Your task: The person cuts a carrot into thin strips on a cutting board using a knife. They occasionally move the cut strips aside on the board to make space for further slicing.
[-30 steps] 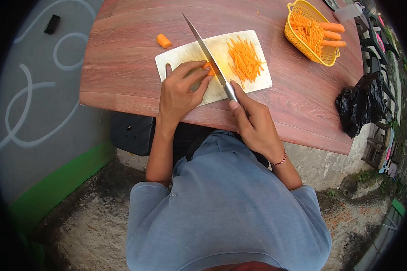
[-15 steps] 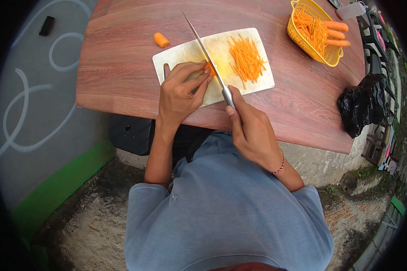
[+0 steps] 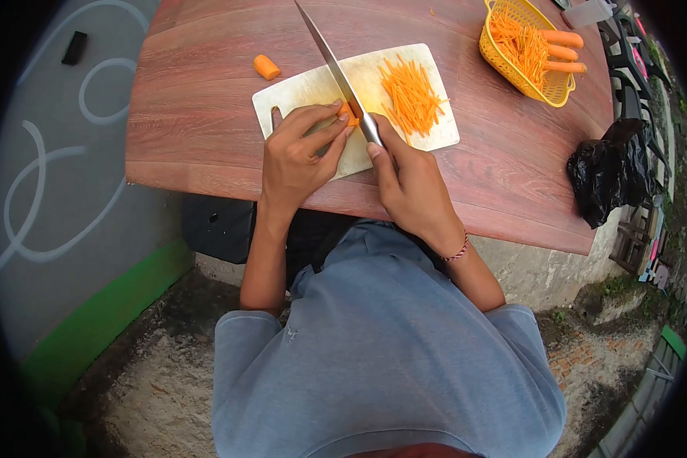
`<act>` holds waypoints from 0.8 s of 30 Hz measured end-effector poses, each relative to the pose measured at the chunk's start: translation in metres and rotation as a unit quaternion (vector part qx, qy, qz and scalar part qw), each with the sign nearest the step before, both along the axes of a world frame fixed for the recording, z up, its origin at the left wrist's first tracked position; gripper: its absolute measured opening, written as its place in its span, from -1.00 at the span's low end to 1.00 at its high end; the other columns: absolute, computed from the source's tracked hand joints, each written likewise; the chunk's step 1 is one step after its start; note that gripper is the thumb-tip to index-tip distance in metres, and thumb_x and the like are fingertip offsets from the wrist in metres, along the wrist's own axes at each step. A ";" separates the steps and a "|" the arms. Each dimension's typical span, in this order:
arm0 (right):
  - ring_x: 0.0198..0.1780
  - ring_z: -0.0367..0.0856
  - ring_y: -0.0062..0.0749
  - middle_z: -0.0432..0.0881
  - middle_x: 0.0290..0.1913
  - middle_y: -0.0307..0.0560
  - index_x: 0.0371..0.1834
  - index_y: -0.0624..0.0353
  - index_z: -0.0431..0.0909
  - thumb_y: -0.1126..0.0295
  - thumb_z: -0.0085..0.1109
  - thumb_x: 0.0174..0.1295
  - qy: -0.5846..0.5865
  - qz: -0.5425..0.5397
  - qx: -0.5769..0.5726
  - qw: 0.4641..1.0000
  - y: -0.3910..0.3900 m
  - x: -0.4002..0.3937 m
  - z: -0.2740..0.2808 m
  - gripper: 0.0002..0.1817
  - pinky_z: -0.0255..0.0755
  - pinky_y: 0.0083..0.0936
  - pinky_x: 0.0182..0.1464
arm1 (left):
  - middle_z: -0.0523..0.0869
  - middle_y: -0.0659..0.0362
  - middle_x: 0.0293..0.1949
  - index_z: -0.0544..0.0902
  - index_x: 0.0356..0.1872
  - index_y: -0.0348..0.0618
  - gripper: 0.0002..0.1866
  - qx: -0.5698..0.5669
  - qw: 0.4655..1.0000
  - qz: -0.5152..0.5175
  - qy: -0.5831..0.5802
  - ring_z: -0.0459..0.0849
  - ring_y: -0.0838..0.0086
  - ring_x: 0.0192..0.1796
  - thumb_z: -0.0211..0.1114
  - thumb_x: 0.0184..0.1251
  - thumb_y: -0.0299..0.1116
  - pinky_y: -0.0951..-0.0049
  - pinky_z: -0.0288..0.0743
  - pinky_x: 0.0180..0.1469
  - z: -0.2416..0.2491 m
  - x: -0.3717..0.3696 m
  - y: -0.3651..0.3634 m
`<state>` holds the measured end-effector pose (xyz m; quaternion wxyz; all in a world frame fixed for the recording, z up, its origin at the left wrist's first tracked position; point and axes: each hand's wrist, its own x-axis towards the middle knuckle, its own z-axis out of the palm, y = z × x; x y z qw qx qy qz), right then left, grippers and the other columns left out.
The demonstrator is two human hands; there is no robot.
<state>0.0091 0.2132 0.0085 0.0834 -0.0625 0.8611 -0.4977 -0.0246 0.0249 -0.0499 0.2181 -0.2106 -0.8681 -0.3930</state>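
With my right hand (image 3: 414, 179) I grip the handle of a long kitchen knife (image 3: 334, 65). Its blade points away from me, across a white cutting board (image 3: 294, 95). My left hand (image 3: 301, 156) pinches a piece of carrot (image 3: 349, 114) on the board, fingertips close to the left side of the blade. The piece is partly hidden by the fingers. A pile of thin carrot strips (image 3: 412, 95) lies on the board's right half. Beyond the board's upper left edge, a short carrot chunk (image 3: 266, 67) rests on the table.
On the wooden table (image 3: 198, 114), a yellow plastic basket (image 3: 504, 70) at the far right holds shredded carrot (image 3: 519, 46) and several whole carrots (image 3: 563, 53). A black plastic bag (image 3: 607, 172) hangs at the right edge. A clear plastic bottle (image 3: 588, 17) stands behind the basket.
My right hand and the knife handle have moved up and slightly left, bringing the handle nearer the board. The left hand still holds the carrot piece. The whole view has shifted slightly.
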 end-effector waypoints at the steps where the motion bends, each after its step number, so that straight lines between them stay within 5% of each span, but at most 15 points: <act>1: -0.29 0.74 0.34 0.67 -0.38 0.40 0.48 0.37 0.45 0.40 0.10 0.61 0.002 -0.001 0.000 1.000 0.003 -0.004 0.001 -0.54 0.55 0.03 -0.19 | 0.88 0.07 0.02 0.92 -0.11 -0.24 -0.78 -0.003 1.000 0.003 0.006 0.86 0.21 0.04 0.59 0.20 -0.56 0.29 0.75 0.11 0.000 0.001 0.001; 3: -0.32 0.74 0.31 0.65 -0.43 0.39 0.47 0.33 0.50 0.37 0.10 0.62 -0.082 0.003 -0.033 0.996 0.010 -0.010 0.003 -0.55 0.55 -0.06 -0.21 | 0.88 0.06 0.02 0.91 -0.10 -0.24 -0.77 -0.006 1.000 0.005 0.015 0.87 0.21 0.04 0.59 0.21 -0.55 0.28 0.75 0.11 0.000 0.001 0.002; 10: -0.33 0.75 0.25 0.65 -0.41 0.41 0.50 0.32 0.51 0.35 0.10 0.63 -0.050 0.003 -0.026 0.998 0.012 0.003 0.010 -0.54 0.55 -0.13 -0.19 | 0.91 0.06 0.03 0.91 -0.11 -0.25 -0.79 -0.012 1.000 0.010 0.025 0.90 0.25 0.00 0.60 0.22 -0.57 0.32 0.75 0.07 0.001 0.001 0.002; 24: -0.19 0.74 0.47 0.67 -0.31 0.51 0.52 0.34 0.44 0.42 0.12 0.60 -0.052 0.022 0.039 0.998 0.012 0.021 0.027 -0.52 0.55 0.08 -0.14 | 0.90 0.05 0.02 0.91 -0.10 -0.25 -0.78 -0.012 1.000 0.011 0.022 0.89 0.24 0.01 0.59 0.22 -0.58 0.31 0.75 0.07 0.000 0.002 0.002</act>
